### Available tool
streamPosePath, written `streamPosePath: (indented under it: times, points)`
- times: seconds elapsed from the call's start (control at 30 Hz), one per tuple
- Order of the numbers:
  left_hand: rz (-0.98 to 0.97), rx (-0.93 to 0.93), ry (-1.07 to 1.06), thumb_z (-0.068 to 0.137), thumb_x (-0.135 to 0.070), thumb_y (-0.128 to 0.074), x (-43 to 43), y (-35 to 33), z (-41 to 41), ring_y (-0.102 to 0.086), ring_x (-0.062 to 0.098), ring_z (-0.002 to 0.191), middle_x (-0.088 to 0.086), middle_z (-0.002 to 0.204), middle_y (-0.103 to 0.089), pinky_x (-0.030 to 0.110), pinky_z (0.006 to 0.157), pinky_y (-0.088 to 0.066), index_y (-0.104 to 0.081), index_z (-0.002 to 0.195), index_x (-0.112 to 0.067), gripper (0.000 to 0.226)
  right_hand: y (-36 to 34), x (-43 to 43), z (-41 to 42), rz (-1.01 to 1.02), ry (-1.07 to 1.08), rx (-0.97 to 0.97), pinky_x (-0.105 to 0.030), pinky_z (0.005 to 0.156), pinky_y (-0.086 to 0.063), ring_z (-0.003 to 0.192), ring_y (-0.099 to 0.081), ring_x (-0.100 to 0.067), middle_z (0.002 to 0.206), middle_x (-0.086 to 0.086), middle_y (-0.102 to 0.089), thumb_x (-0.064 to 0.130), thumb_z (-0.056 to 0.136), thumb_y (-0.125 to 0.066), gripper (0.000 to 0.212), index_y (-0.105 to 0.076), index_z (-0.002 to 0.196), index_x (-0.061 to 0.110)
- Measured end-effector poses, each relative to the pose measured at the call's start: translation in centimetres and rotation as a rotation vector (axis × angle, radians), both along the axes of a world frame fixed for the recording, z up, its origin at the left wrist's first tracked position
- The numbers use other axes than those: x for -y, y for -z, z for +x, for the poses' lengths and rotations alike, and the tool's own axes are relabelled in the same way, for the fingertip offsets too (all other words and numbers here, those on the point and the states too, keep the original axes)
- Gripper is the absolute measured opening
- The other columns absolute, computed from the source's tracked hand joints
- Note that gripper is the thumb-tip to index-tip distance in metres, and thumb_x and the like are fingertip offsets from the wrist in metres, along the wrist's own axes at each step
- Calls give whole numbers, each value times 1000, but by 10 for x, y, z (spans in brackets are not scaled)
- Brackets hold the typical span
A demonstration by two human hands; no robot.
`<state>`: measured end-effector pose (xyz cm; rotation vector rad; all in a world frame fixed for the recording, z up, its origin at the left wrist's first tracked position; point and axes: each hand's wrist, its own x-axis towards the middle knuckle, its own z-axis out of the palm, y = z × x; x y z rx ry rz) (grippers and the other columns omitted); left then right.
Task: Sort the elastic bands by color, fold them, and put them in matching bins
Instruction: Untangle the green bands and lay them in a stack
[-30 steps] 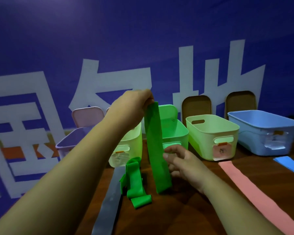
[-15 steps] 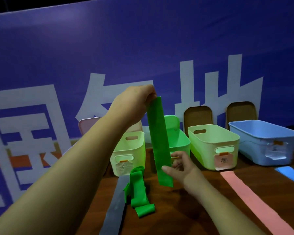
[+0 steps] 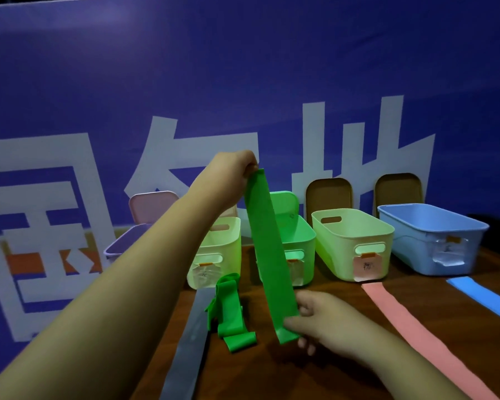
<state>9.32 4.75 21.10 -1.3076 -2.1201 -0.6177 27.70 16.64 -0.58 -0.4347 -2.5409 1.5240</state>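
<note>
The green band (image 3: pixel 272 255), judged light, limp and stretchy, is held hanging above the table (image 3: pixel 344 370), pinched at its top by the left hand (image 3: pixel 231 177) and at its bottom by the right hand (image 3: pixel 321 321).

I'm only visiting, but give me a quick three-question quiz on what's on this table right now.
1. True or false: both hands hold the green band.
2. Which flat band lies nearest the blue bin? A grey B blue C pink
3. What lies crumpled beside the grey band?

Key: 1 true: left hand on top, right hand at the bottom. 2 B, the blue band. 3 A second green band.
</note>
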Motion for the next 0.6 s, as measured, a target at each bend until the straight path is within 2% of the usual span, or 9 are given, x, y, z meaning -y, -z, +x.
streamPosePath:
  times: [0.13, 0.23, 0.33, 0.4, 0.5, 0.6]
  points:
    - [-29, 59, 12, 107, -14, -56, -15, 33, -1, -65, 28, 93, 10, 109, -71, 37, 78, -52, -70, 120, -16, 19, 3, 17, 45, -83, -26, 41, -33, 67, -61, 78, -73, -16, 108, -2, -81, 19, 101, -74, 40, -56, 137, 24]
    - [-70, 48, 21, 107, -26, -58, -28, 69, 2, -65, 30, 100, 8, 110, -69, 44, 86, -56, -72, 117, -19, 18, 4, 28, 75, -125, 3, 81, -35, 71, -63, 84, -77, -22, 110, 0, -76, 22, 95, -82, 56, -51, 141, 31]
    - [-102, -13, -2, 107, -34, -55, -40, 114, 13, -63, 25, 91, 3, 106, -63, 41, 73, -54, -69, 112, -20, 21, 5, 38, 97, -110, 36, 142, -34, 71, -64, 85, -79, -22, 118, -2, -71, 20, 92, -85, 62, -50, 141, 35]
    - [-162, -45, -29, 107, -35, -53, -46, 143, 21, -63, 23, 84, 0, 100, -59, 38, 66, -51, -66, 107, -21, 20, 6, 44, 107, -102, 27, 192, -34, 69, -65, 82, -78, -20, 118, -4, -70, 16, 93, -84, 62, -48, 142, 29]
    - [-250, -61, -72, 105, -33, -53, -53, 175, 30, -67, 28, 83, 0, 95, -55, 45, 68, -61, -65, 105, -20, 18, 9, 48, 110, -72, 26, 248, -40, 71, -67, 80, -79, -22, 119, -6, -66, 17, 92, -85, 69, -44, 148, 23]
    - [-316, -43, -116, 105, -30, -55, -58, 192, 33, -67, 30, 82, -1, 90, -50, 48, 68, -63, -65, 106, -19, 15, 8, 47, 106, -41, 42, 316, -45, 78, -68, 85, -81, -26, 128, -5, -59, 20, 91, -86, 84, -36, 159, 27]
